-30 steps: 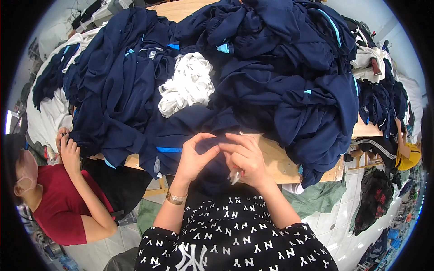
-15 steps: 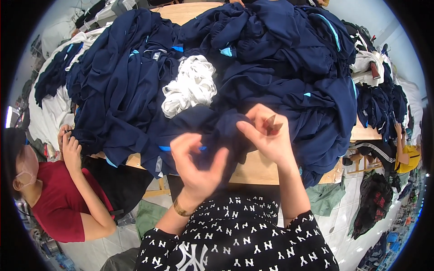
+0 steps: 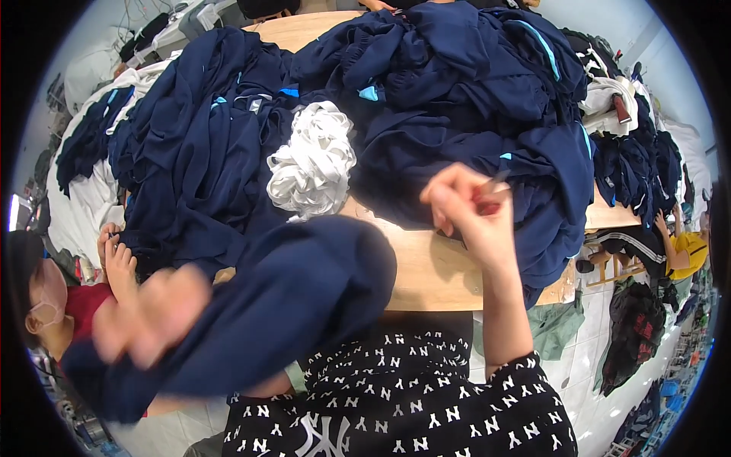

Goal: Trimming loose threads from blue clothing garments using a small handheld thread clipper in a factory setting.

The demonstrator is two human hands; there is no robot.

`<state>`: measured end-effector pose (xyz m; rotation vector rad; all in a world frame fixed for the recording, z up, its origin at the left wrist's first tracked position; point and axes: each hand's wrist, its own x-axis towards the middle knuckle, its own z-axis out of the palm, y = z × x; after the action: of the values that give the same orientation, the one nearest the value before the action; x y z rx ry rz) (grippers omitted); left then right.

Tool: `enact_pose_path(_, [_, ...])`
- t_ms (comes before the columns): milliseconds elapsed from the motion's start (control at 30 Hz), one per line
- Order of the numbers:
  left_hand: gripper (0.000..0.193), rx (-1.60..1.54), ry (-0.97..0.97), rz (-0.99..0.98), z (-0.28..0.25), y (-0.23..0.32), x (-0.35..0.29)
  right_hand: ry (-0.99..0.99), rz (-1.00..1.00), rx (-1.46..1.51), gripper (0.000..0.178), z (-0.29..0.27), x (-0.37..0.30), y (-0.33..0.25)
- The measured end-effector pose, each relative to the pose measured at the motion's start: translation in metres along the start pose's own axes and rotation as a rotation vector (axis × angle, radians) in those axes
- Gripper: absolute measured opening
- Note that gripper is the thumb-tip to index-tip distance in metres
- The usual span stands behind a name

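Observation:
A navy garment (image 3: 304, 297) stretches in a blurred sweep across the front of the table, off its near left edge. My left hand (image 3: 152, 308), smeared by motion, is closed on its left end. Over the right part of the table my right hand (image 3: 468, 209) is raised, its fingers curled around small thread snips (image 3: 495, 185). Their short blades poke out above the hand, partly blurred. Behind my right hand lies a big heap of navy garments (image 3: 464, 84) with light-blue trim. A loose bundle of white tape (image 3: 312, 164) sits left of it.
Another navy pile (image 3: 190, 145) covers the left of the wooden table (image 3: 415, 278). A person in a red top (image 3: 85, 305) works close at the left, partly behind my garment. A person in yellow (image 3: 689, 255) is at the far right, near more dark clothes (image 3: 636, 175).
My left hand has swung left, pulling a navy garment off the table front and uncovering bare wood. My right hand has shifted slightly right and up, still with the snips.

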<state>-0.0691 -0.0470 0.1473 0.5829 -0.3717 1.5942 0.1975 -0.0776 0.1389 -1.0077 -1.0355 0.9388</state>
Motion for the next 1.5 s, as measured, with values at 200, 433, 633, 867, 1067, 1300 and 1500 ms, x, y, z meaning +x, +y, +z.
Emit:
enact_pose_path(200, [0.034, 0.427, -0.182, -0.208, 0.018, 0.01, 0.009, 0.058, 0.179, -0.953, 0.04, -0.074, -0.063, 0.139])
enact_pose_path(433, [0.034, 0.582, 0.326, -0.507, -0.009, -0.023, -0.039, 0.024, -0.006, -1.34, 0.042, -0.057, -0.079, 0.147])
enact_pose_path(633, [0.011, 0.597, 0.424, -0.826, -0.041, -0.018, -0.099, -0.048, -0.305, -0.899, 0.01, 0.015, 0.016, 0.137])
enact_pose_path(867, [0.038, 0.716, 0.348, -0.794, -0.037, -0.006, -0.089, 0.026, -0.132, -1.003, 0.03, 0.07, 0.127, 0.163])
enact_pose_path(1067, [0.032, 0.563, 0.383, -0.607, -0.044, 0.03, -0.074, -0.058, 0.125, 0.18, 0.013, 0.079, 0.196, 0.075])
enact_pose_path(1300, [0.032, 0.459, 0.296, -0.611, -0.047, 0.013, -0.058, 0.007, -0.157, -0.224, 0.022, 0.06, 0.235, 0.003])
enact_pose_path(1500, [0.036, 0.407, 0.254, -0.632, -0.044, 0.023, -0.069, 0.047, -0.375, -1.32, 0.028, 0.053, 0.217, 0.057])
